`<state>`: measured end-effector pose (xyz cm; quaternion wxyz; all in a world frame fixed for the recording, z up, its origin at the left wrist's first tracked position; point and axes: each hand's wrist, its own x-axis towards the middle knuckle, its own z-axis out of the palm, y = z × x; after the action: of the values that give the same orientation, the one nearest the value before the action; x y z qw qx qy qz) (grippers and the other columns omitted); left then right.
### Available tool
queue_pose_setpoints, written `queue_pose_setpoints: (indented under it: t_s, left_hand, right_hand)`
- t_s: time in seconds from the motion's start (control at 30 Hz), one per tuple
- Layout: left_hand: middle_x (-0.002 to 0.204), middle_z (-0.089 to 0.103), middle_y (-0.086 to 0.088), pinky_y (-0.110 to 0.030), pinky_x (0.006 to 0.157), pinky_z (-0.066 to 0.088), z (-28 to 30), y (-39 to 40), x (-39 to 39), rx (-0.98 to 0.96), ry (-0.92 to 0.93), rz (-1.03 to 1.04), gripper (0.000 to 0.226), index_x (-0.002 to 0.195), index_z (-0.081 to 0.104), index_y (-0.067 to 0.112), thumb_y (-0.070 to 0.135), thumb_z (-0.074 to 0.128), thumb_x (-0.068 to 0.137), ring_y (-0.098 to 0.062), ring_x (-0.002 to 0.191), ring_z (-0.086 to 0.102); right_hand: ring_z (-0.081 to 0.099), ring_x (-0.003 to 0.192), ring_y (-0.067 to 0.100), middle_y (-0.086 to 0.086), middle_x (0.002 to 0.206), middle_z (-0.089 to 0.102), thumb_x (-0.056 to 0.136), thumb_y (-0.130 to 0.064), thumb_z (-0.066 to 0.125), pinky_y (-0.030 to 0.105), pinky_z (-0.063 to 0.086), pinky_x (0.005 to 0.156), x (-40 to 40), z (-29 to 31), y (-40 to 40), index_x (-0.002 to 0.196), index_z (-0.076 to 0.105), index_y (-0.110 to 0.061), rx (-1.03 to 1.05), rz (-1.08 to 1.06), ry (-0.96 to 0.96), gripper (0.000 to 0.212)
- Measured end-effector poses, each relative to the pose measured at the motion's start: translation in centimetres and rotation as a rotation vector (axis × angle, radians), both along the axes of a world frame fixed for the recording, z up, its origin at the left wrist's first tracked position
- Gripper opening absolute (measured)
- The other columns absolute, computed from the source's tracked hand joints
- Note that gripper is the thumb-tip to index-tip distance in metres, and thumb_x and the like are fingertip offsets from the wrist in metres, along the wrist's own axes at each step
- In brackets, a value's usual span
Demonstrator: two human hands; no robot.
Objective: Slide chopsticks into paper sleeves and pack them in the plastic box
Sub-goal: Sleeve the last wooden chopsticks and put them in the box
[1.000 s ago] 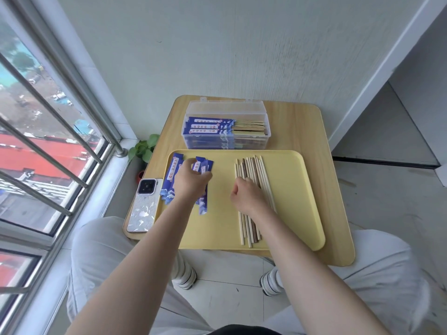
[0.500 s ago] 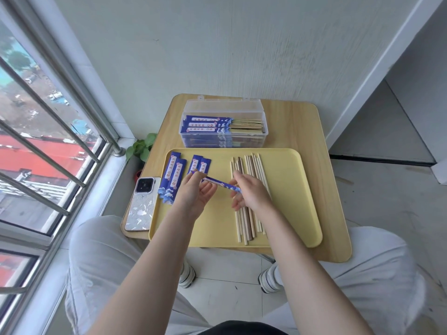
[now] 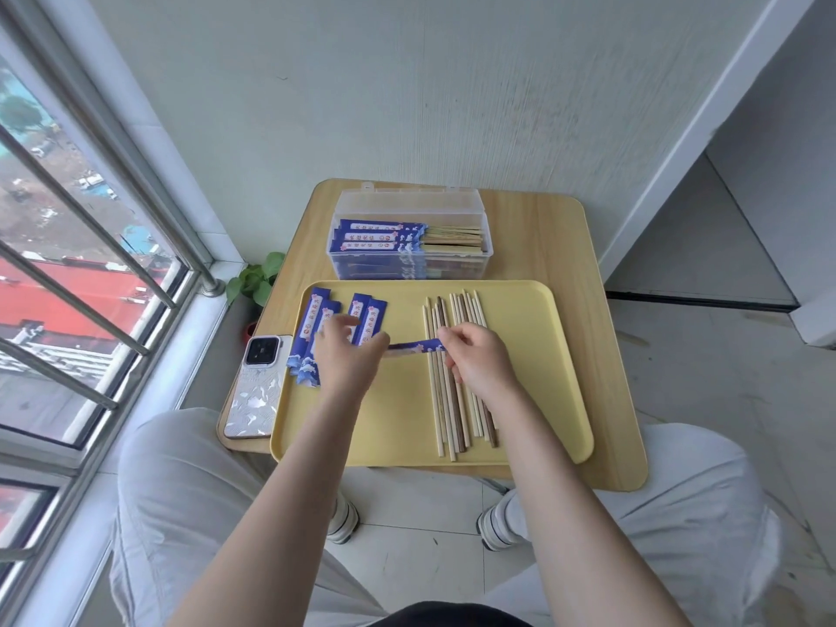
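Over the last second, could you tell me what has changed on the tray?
The left hand lifted one paper sleeve off the pile; the right hand left the loose chopsticks and now pinches its other end. The plastic box, tray and phone stayed put.

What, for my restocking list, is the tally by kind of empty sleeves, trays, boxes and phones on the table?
Empty sleeves lying on the tray: 4
Held sleeve, pinched between left hand and right hand: 1
Yellow tray: 1
Plastic box: 1
Phone: 1
Total: 8
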<state>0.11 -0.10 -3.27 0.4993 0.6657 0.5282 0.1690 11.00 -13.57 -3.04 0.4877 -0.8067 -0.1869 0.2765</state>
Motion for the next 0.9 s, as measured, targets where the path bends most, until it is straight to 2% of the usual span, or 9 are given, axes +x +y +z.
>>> queue_pose_setpoints:
  t_s: [0.1,0.2,0.3,0.37,0.5,0.57,0.67,0.77,0.9]
  left_hand:
    - [0.130,0.050,0.005,-0.040,0.103,0.039,1.0,-0.1,0.0,0.416,0.069,-0.342,0.041,0.120,0.059,0.025,0.030,0.073,0.082,-0.016,0.123,0.044]
    - [0.112,0.065,0.005,-0.038,0.094,0.049,1.5,-0.9,0.7,0.425,0.181,-0.775,0.045,0.124,0.058,0.024,0.033,0.074,0.083,-0.016,0.102,0.060]
    - [0.091,0.063,0.002,-0.034,0.069,0.051,1.3,-1.9,1.4,0.563,0.387,-0.840,0.022,0.111,0.059,0.016,0.026,0.063,0.092,-0.021,0.082,0.061]
    - [0.083,0.059,0.000,-0.034,0.062,0.048,0.9,-2.0,1.6,0.599,0.444,-0.803,0.012,0.098,0.059,0.014,0.023,0.052,0.097,-0.022,0.076,0.059]
    - [0.078,0.058,-0.005,-0.032,0.059,0.044,-0.4,-1.5,1.1,0.364,0.409,-0.704,0.017,0.085,0.053,0.011,0.023,0.050,0.097,-0.020,0.065,0.053]
    - [0.077,0.060,-0.010,-0.035,0.060,0.052,-0.9,-1.3,0.8,0.106,0.308,-0.571,0.017,0.090,0.056,0.006,0.021,0.051,0.098,-0.023,0.060,0.059]
    - [0.070,0.060,-0.010,-0.032,0.052,0.053,-1.3,-1.3,0.4,-0.265,0.101,-0.358,0.014,0.097,0.059,0.000,0.012,0.052,0.097,-0.020,0.045,0.053]
    - [0.069,0.064,-0.013,-0.028,0.046,0.052,-1.3,-1.6,-0.1,-0.355,0.035,-0.269,0.010,0.092,0.059,0.001,0.008,0.053,0.096,-0.021,0.045,0.055]
    - [0.073,0.068,-0.016,-0.033,0.052,0.055,-1.7,-1.6,-0.2,-0.416,-0.015,-0.229,0.012,0.094,0.060,-0.001,0.009,0.054,0.097,-0.024,0.047,0.059]
  right_hand:
    - [0.050,0.057,0.017,0.003,0.066,0.059,0.101,-0.035,0.053,0.035,0.044,0.061,-0.3,0.4,0.3,0.084,0.064,-0.006,-0.013,0.024,-0.007,0.036]
    - [0.051,0.059,0.017,0.003,0.066,0.058,0.102,-0.035,0.051,0.032,0.042,0.061,-0.8,0.9,0.9,0.078,0.061,-0.010,-0.021,0.036,0.009,0.037]
    - [0.048,0.058,0.017,0.005,0.066,0.055,0.103,-0.035,0.049,0.030,0.037,0.060,-1.1,1.0,1.2,0.073,0.054,-0.011,-0.077,0.050,-0.030,0.039]
    - [0.045,0.057,0.018,0.006,0.067,0.054,0.102,-0.035,0.046,0.030,0.036,0.059,-1.2,0.8,1.2,0.073,0.052,-0.009,-0.098,0.034,-0.012,0.039]
    - [0.052,0.064,0.020,0.006,0.082,0.063,0.102,-0.029,0.043,0.031,0.042,0.059,-0.8,0.1,1.0,0.095,0.059,-0.009,-0.176,0.010,-0.061,0.026]
    - [0.055,0.074,0.020,0.004,0.090,0.064,0.101,-0.022,0.046,0.030,0.042,0.059,-0.8,-0.2,0.8,0.097,0.059,-0.012,-0.357,0.105,-0.233,0.018]
    - [0.057,0.082,0.022,0.004,0.095,0.061,0.098,-0.021,0.056,0.030,0.039,0.060,-1.5,-1.0,1.3,0.101,0.059,-0.009,-0.569,0.241,-0.390,0.013]
    - [0.063,0.089,0.028,0.009,0.101,0.064,0.095,-0.019,0.064,0.030,0.041,0.064,-2.3,-2.0,2.0,0.108,0.057,-0.006,-0.632,0.248,-0.446,0.019]
    - [0.066,0.094,0.029,0.010,0.104,0.066,0.095,-0.010,0.062,0.029,0.043,0.066,-2.5,-2.1,2.3,0.105,0.060,-0.006,-0.667,0.227,-0.464,0.011]
